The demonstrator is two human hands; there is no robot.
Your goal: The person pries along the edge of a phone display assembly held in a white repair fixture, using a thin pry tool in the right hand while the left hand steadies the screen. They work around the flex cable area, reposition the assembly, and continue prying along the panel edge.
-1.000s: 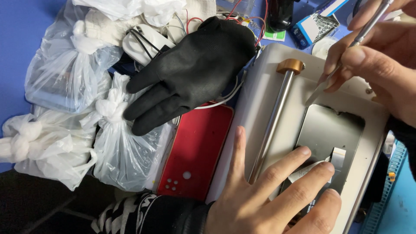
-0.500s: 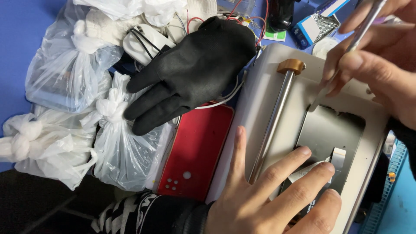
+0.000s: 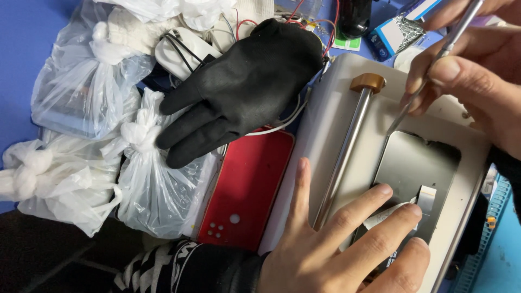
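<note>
My left hand lies flat with spread fingers on a beige device. Its fingertips press a white strip onto the grey metal plate set into the device's top. My right hand, at the upper right, pinches a thin metal tool. The tool's tip touches the plate's upper left corner. A long metal rod with a brown cap runs along the device, left of the plate.
A black glove lies over wires and white parts left of the device. A flat red case sits below it. Knotted clear plastic bags fill the left side on a blue surface. Small boxes lie at the top.
My right hand and the tool shifted slightly near the plate's corner. My left hand has stayed pressed in place.
</note>
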